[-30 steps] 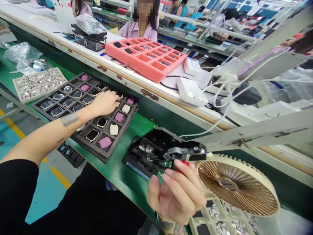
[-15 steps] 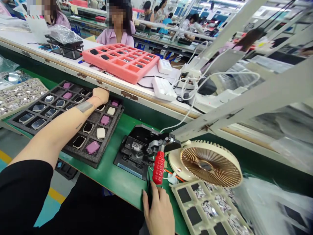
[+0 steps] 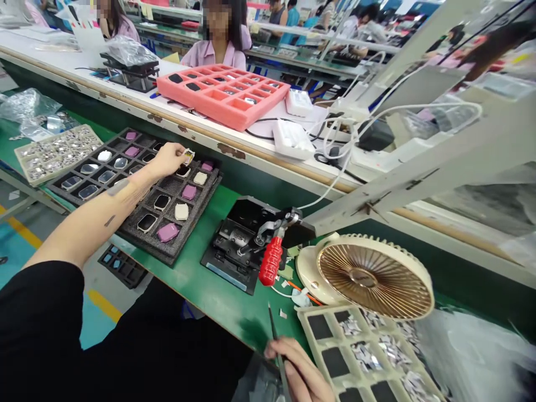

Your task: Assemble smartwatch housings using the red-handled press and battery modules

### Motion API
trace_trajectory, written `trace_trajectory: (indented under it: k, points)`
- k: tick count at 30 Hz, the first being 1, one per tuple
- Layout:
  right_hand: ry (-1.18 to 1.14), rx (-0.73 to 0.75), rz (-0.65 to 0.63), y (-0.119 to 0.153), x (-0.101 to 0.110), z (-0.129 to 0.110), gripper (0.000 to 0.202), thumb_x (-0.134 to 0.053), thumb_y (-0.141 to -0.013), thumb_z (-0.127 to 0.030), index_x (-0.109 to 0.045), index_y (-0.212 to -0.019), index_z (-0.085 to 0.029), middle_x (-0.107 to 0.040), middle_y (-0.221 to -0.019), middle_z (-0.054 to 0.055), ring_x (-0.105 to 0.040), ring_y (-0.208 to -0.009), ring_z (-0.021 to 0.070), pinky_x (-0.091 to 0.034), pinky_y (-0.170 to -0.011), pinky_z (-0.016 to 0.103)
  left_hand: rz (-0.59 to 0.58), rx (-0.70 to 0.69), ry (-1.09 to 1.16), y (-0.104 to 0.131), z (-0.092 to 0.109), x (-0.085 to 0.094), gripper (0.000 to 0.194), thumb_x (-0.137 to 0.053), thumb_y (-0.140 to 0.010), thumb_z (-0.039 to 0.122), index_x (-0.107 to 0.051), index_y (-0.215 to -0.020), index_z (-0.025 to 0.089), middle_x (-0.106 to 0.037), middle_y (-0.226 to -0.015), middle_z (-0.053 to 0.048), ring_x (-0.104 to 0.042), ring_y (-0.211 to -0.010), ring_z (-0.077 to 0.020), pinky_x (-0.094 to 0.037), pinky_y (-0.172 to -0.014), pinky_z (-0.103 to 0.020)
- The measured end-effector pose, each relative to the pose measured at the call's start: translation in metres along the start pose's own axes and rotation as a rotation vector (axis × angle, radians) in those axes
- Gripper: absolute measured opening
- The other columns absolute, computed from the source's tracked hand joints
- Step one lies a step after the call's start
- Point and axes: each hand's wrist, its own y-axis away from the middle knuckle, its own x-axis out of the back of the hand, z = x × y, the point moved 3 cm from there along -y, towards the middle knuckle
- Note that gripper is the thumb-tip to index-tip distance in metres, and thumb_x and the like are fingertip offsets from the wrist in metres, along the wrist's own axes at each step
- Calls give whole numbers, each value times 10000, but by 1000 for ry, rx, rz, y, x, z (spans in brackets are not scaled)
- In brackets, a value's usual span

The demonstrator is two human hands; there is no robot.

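Note:
My left hand [image 3: 168, 158] reaches to the far side of a black foam tray [image 3: 173, 254] and pinches a small pale watch case [image 3: 188, 157] just above it. Watch cases with dark screens lie in the tray's compartments, among purple pieces [image 3: 168, 231] and cream pieces [image 3: 181, 211]. Low in the view, my right hand [image 3: 299, 368] grips dark tweezers [image 3: 274, 326], their tip pointing up and away from me. Beyond that tip stands a black clamp fixture [image 3: 234, 240] with a red handle [image 3: 271, 261].
A beige desk fan [image 3: 368, 276] stands right of the fixture, behind a beige tray [image 3: 307, 335] of small parts. Another parts tray [image 3: 58, 153] lies far left. On the raised white shelf rests a pink foam tray [image 3: 226, 114]. A person in pink sits opposite.
My left hand has lifted off the tray's far edge, now showing a watch case in its fingers. My right hand has moved down and right, away from the red handle, with the tweezers.

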Motion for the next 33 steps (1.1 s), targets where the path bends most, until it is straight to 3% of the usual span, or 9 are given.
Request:
trace_trajectory:
  k: [6, 10, 12, 14, 16, 20, 25, 29, 33]
  points:
    - [316, 92, 312, -20, -28, -7, 220, -750, -1022, -155, -806, -1222, -229, -788, -974, 40, -761, -806, 181, -603, -794, 295, -146, -57, 574, 159, 11, -9, 350, -703, -1064, 440, -683, -1219, 127, -851, -1176, -209, -870, -968, -297, -718, -813, -406]
    - [380, 0, 391, -37, -34, 6, 20, -785, -1037, -227, -796, -1042, -211, -771, -886, 18, -726, -732, 161, -560, -730, 295, -393, 80, 960, 248, 30, -43, 357, -777, -1077, 375, -730, -1349, 148, -887, -1086, -176, -892, -882, -295, -698, -696, -318]
    - [399, -110, 416, -35, -34, 11, 209, -769, -1052, -263, -718, -858, -208, -802, -926, 37, -760, -793, 174, -557, -741, 298, -481, 167, 1031, 272, 31, -66, 472, -778, -1081, 377, -688, -1491, 161, -892, -1071, -167, -896, -893, -297, -704, -714, -321]
    - [390, -195, 504, -27, -36, 7, 196, -742, -1064, -238, -713, -874, -205, -814, -944, 38, -752, -754, 162, -552, -708, 293, -547, 256, 1053, 286, 28, -92, 527, -798, -1066, 398, -670, -1518, 159, -892, -1093, -174, -896, -902, -298, -706, -729, -325]
    - [300, -169, 582, -21, -41, -7, 116, -680, -1076, -145, -768, -1088, -219, -803, -922, 15, -737, -707, 151, -572, -694, 293, -605, 340, 1034, 295, 24, -117, 510, -829, -1040, 417, -695, -1452, 148, -888, -1118, -181, -893, -896, -296, -700, -721, -318]
    - [153, 92, 365, -33, -65, -41, 391, -693, -1010, -8, -738, -1307, -258, -840, -1134, 65, -804, -1024, 231, -663, -923, 406, -720, 380, 939, 306, 22, -147, 524, -818, -1040, 455, -699, -1455, 156, -886, -1123, -147, -878, -884, -262, -695, -739, -306]
    - [133, 70, 167, -50, -75, -40, 443, -778, -980, -32, -728, -1351, -269, -832, -1174, 76, -759, -1062, 247, -663, -940, 427, -784, 194, 735, 309, 25, -153, 527, -746, -1090, 436, -688, -1560, 206, -881, -1045, -58, -823, -864, -204, -703, -879, -324]
    - [92, 63, 148, -51, -76, -30, 451, -766, -981, -30, -717, -1368, -257, -822, -1211, 89, -759, -1104, 253, -655, -968, 431, -811, 100, 678, 306, 21, -155, 564, -723, -1104, 428, -649, -1629, 238, -887, -1139, -60, -847, -995, -242, -707, -960, -364]
    - [39, -11, 235, -49, -86, -22, 407, -731, -1000, -54, -709, -1352, -257, -821, -1243, 86, -784, -1152, 249, -664, -994, 429, -730, 150, 744, 305, 17, -159, 566, -763, -1081, 420, -670, -1610, 242, -872, -1298, -90, -862, -1036, -260, -720, -972, -386]
